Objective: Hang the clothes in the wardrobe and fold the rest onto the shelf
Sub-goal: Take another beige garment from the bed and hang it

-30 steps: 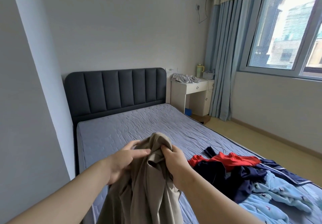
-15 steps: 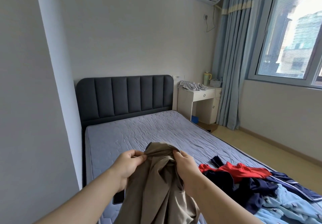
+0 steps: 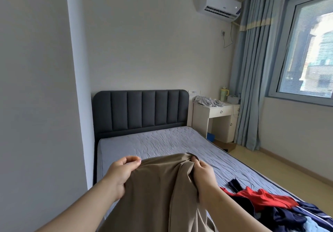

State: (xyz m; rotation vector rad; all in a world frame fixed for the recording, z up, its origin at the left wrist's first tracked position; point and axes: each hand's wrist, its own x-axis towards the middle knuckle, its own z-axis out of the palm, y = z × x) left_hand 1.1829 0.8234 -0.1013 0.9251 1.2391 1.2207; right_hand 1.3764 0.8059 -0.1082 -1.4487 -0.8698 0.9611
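Above the grey quilted bed (image 3: 162, 141), the left hand (image 3: 120, 174) and right hand (image 3: 205, 175) each pinch a khaki garment (image 3: 158, 186).

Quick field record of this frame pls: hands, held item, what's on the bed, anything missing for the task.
left hand: grips the top edge of the tan fabric garment
right hand: grips the bunched top edge of the same garment
garment state: held up over the bed, hanging down, no hanger visible
bed: grey quilted mattress, dark padded headboard
waiting: pile of red and navy clothes on the mattress, right of the hands
wardrobe, shelf: not in view
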